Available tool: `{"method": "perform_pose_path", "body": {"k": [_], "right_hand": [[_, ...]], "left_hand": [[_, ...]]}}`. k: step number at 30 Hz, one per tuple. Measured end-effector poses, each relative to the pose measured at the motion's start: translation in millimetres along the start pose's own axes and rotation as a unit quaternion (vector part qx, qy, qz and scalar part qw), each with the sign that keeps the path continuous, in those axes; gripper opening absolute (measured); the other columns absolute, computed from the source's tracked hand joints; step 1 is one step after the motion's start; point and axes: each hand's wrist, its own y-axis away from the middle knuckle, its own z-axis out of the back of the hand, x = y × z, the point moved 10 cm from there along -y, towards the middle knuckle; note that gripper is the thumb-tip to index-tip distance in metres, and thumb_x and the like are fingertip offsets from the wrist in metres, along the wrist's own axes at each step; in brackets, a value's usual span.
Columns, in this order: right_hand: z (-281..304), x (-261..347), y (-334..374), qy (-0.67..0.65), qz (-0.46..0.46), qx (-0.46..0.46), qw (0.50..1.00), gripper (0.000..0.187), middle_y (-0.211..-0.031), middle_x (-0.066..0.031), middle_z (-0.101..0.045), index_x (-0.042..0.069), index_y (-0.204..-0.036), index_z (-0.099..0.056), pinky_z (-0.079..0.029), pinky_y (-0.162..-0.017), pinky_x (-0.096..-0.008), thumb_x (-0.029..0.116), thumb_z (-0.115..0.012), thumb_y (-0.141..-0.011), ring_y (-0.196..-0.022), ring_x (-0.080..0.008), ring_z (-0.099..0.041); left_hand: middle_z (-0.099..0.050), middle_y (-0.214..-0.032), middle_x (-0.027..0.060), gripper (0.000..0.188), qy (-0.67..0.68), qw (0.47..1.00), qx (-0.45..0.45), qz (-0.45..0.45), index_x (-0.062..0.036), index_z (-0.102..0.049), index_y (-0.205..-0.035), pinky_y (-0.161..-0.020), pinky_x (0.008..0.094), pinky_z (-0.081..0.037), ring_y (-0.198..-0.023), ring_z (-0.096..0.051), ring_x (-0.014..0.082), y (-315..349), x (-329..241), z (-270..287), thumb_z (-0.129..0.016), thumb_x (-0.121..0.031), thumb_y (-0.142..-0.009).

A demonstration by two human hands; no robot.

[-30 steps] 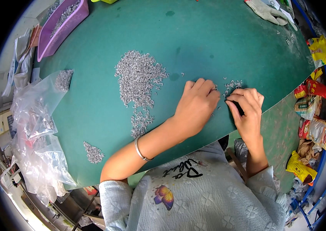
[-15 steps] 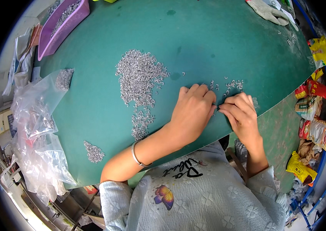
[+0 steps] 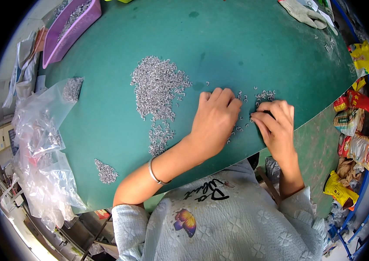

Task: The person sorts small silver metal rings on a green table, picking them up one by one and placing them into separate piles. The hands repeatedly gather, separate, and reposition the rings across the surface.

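My left hand (image 3: 217, 116) rests over the green table with its fingers curled down, a metal bangle on the wrist. Its fingertips are hidden beneath it, so what they hold, if anything, does not show. To its right, my right hand (image 3: 278, 124) has thumb and fingers pinched together at a tiny C-shaped metal ring (image 3: 251, 120). Several loose rings (image 3: 238, 128) lie between the hands. A small cluster of rings (image 3: 264, 95) sits just beyond the right fingertips. The large pile of grey C-shaped rings (image 3: 156, 87) spreads to the left of my left hand.
A smaller heap of grey pieces (image 3: 106, 171) lies near my left forearm. Clear plastic bags (image 3: 45, 174) hang over the table's left edge. A purple basket (image 3: 69, 37) of pieces stands far left, a work glove (image 3: 303, 15) far right. Colourful packages (image 3: 353, 154) line the right side.
My hands have drawn apart: the left has shifted slightly left, the right slightly right and up. Loose rings between them are now uncovered.
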Motion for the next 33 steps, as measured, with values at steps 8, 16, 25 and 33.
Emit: {"method": "perform_pose_path", "body": {"k": [8,16,25,33], "right_hand": [[12,-18,0,-0.003,-0.064,-0.054,0.997,0.017,-0.093,-0.0038,-0.064,0.006,-0.089,-0.072,-0.039,-0.075,-0.0359,0.005,-0.078,-0.073,-0.088,-0.0235,-0.057],[2,-20,-3,0.025,-0.067,-0.039,0.997,0.016,-0.094,-0.0048,-0.063,0.005,-0.089,-0.07,-0.039,-0.077,-0.0363,0.005,-0.077,-0.074,-0.089,-0.025,-0.057],[7,-10,2,-0.009,-0.005,-0.035,0.999,0.017,-0.09,-0.0044,-0.063,0.005,-0.086,-0.069,-0.04,-0.073,-0.0366,0.003,-0.077,-0.071,-0.084,-0.0247,-0.057],[10,-19,5,-0.083,-0.033,-0.008,0.996,0.016,-0.089,-0.0051,-0.065,0.004,-0.084,-0.071,-0.041,-0.073,-0.0361,0.005,-0.079,-0.07,-0.084,-0.0246,-0.057]], "left_hand": [[-0.058,-0.096,0.0077,0.018,0.006,1.0,0.014,-0.018,-0.0035,-0.064,-0.099,-0.077,0.0383,-0.039,-0.088,-0.055,0.026,-1,-3,-3,-0.069,-0.002,-0.082],[-0.061,-0.102,0.0112,0.02,0.029,0.998,-0.017,-0.061,-0.0007,-0.062,-0.099,-0.078,0.0403,-0.042,-0.09,-0.057,0.0286,5,-8,-1,-0.068,0.001,-0.079],[-0.061,-0.103,0.0139,0.019,0.029,0.996,0.004,-0.087,0.0018,-0.063,-0.1,-0.083,0.0394,-0.043,-0.091,-0.058,0.0293,8,-15,0,-0.065,0.001,-0.081],[-0.061,-0.103,0.0088,0.022,0.088,0.993,0.058,-0.049,-0.0028,-0.067,-0.102,-0.082,0.0386,-0.042,-0.092,-0.058,0.0266,10,-8,0,-0.071,-0.002,-0.08]]}}
